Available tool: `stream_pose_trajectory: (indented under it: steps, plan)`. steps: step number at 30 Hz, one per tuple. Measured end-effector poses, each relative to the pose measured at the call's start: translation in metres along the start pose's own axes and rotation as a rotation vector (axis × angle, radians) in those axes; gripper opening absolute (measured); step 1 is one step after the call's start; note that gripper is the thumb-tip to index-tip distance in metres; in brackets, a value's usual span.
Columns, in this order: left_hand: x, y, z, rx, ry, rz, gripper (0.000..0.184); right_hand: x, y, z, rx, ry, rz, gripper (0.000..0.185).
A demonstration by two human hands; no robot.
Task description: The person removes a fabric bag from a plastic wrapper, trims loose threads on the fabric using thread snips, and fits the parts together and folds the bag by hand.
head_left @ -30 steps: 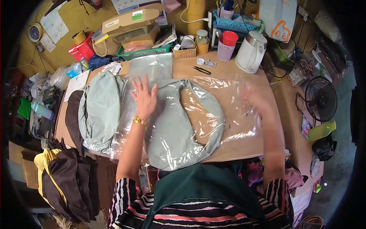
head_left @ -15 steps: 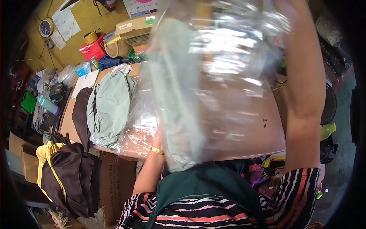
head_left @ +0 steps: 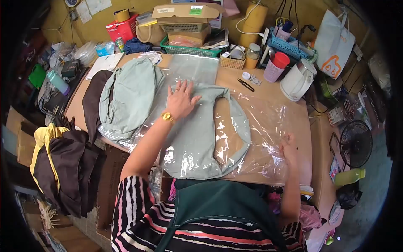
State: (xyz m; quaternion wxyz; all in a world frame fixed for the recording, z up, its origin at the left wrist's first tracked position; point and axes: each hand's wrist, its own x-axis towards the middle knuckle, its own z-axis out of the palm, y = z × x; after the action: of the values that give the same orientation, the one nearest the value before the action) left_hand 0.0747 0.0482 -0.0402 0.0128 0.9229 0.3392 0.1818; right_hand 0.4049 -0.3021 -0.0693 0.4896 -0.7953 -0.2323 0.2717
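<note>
A pale green cloth piece (head_left: 189, 138) with a long opening lies flat inside a clear plastic bag (head_left: 268, 122) on the table. My left hand (head_left: 182, 100), fingers spread, rests on the upper left part of the bagged cloth. At the bag's right part is my right hand (head_left: 288, 147), its fingers bent against the plastic; whether they grip it is too small to tell. Left of my left hand lies another folded pale green cloth (head_left: 132, 94), over a dark brown cloth (head_left: 95, 101). Flat clear plastic sheets (head_left: 193, 67) lie behind the bagged cloth.
Black snips (head_left: 246, 85) and a white kettle (head_left: 298, 80) stand or lie at the back right, near a pink cup (head_left: 273, 72). A green basket (head_left: 191, 51) holds boxes at the back. Brown and yellow cloths (head_left: 63, 164) hang at left; a black fan (head_left: 355, 143) is at right.
The bagged cloth, raised and blurred half a second ago, now lies flat on the table. My right hand has come down to the bag's right side, and my left hand is on top of it.
</note>
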Motion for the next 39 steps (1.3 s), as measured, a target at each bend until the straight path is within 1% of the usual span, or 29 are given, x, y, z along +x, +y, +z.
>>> stream_pose_trajectory:
  steps: [2, 3, 4, 6, 8, 9, 11, 12, 13, 15, 16, 17, 18, 19, 21, 22, 23, 24, 25, 26, 27, 28, 29, 31, 32, 34, 36, 37, 39]
  plan:
    - [0.01, -0.022, 0.041, 0.05, -0.111, -0.124, 0.07, 0.008, 0.014, -0.02, 0.022, -0.038, -0.002, 0.019]
    - [0.014, -0.02, 0.032, 0.033, -0.144, -0.129, 0.08, 0.008, 0.014, -0.026, 0.044, -0.072, 0.001, 0.016]
    - [0.023, -0.015, 0.024, 0.039, -0.138, -0.117, 0.08, 0.012, 0.014, -0.026, 0.055, -0.063, -0.003, 0.016]
    - [0.035, 0.012, 0.004, 0.23, -0.366, -0.179, 0.084, 0.014, 0.009, -0.034, 0.151, -0.142, -0.095, 0.016]
    - [0.041, 0.068, -0.022, -0.106, -0.077, 0.169, 0.083, -0.012, -0.069, -0.012, 0.244, -0.258, -0.139, 0.025]
    - [0.043, 0.103, -0.043, -0.398, -0.078, 0.364, 0.087, -0.023, -0.108, 0.001, 0.235, -0.322, -0.173, 0.028]
    - [0.033, 0.171, -0.078, -0.566, 0.246, 0.676, 0.089, -0.032, -0.156, 0.019, 0.288, -0.464, -0.278, 0.041]
    - [0.034, 0.181, -0.1, -0.565, 0.247, 0.689, 0.089, -0.03, -0.171, 0.021, 0.35, -0.541, -0.361, 0.049]
    - [0.037, 0.188, -0.119, -0.401, 0.06, 0.676, 0.08, -0.026, -0.186, 0.011, 0.351, -0.534, -0.369, 0.049]
    - [0.051, 0.17, -0.125, -0.433, 0.064, 0.885, 0.044, -0.021, -0.205, -0.011, -0.073, -0.479, -0.47, 0.062]
    - [0.057, 0.15, -0.143, -0.506, 0.006, 0.886, 0.034, -0.017, -0.203, -0.024, -0.073, -0.478, -0.476, 0.062]
    - [0.062, 0.129, -0.167, -0.577, -0.053, 0.885, 0.026, -0.01, -0.198, -0.04, -0.05, -0.588, -0.408, 0.054]
    - [0.066, 0.105, -0.187, -0.701, -0.133, 0.849, 0.026, -0.004, -0.194, -0.055, -0.027, -0.699, -0.34, 0.048]
    - [0.07, 0.082, -0.202, -0.825, -0.215, 0.808, 0.026, 0.001, -0.188, -0.066, -0.026, -0.702, -0.346, 0.048]
    - [0.08, 0.041, -0.213, -0.983, -0.173, 0.884, 0.026, 0.006, -0.171, -0.079, -0.189, -0.796, -0.288, 0.032]
    - [0.082, 0.026, -0.219, -1.034, -0.157, 0.911, 0.026, 0.014, -0.16, -0.075, -0.19, -0.796, -0.292, 0.032]
    - [0.08, 0.014, -0.221, -1.177, -0.246, 0.826, 0.026, 0.025, -0.144, -0.069, -0.097, -0.675, -0.423, 0.019]
    - [0.079, 0.005, -0.223, -1.315, -0.338, 0.737, 0.026, 0.031, -0.133, -0.065, -0.003, -0.549, -0.551, 0.015]
    - [0.077, -0.004, -0.227, -1.313, -0.343, 0.74, 0.026, 0.027, -0.134, -0.053, 0.201, -0.49, -0.658, 0.016]
    - [0.076, -0.013, -0.23, -1.294, -0.397, 0.58, 0.029, 0.022, -0.139, -0.041, 0.202, -0.484, -0.659, 0.016]
    - [0.077, -0.016, -0.231, -1.271, -0.444, 0.422, 0.034, 0.016, -0.149, -0.028, 0.498, -0.479, -0.752, 0.017]
    - [0.078, -0.013, -0.234, -1.269, -0.446, 0.428, 0.034, 0.014, -0.154, -0.022, 0.799, -0.468, -0.838, 0.018]
    - [0.079, -0.011, -0.239, -0.988, -0.32, 0.376, 0.031, 0.022, -0.143, -0.022, 0.893, -0.433, -0.808, 0.02]
    - [0.08, -0.008, -0.255, -0.387, -0.125, 0.34, 0.027, 0.028, -0.149, -0.031, 0.804, -0.458, -0.774, 0.022]
    - [0.081, -0.006, -0.259, -0.386, -0.125, 0.343, 0.027, 0.031, -0.152, -0.034, 0.713, -0.487, -0.734, 0.023]
    - [0.082, -0.005, -0.267, -0.231, -0.048, 0.381, 0.022, 0.021, -0.168, -0.032, 0.707, -0.496, -0.688, 0.025]
    - [0.08, -0.005, -0.274, -0.266, -0.058, 0.404, 0.019, 0.014, -0.18, -0.033, 0.711, -0.569, -0.96, 0.03]
    - [0.079, -0.006, -0.276, -0.364, -0.072, 0.408, 0.021, 0.011, -0.185, -0.037, 0.644, -0.59, -1.017, 0.032]
    - [0.075, -0.003, -0.277, -0.466, -0.098, 0.415, 0.022, 0.003, -0.188, -0.049, 0.547, -0.537, -0.982, 0.031]
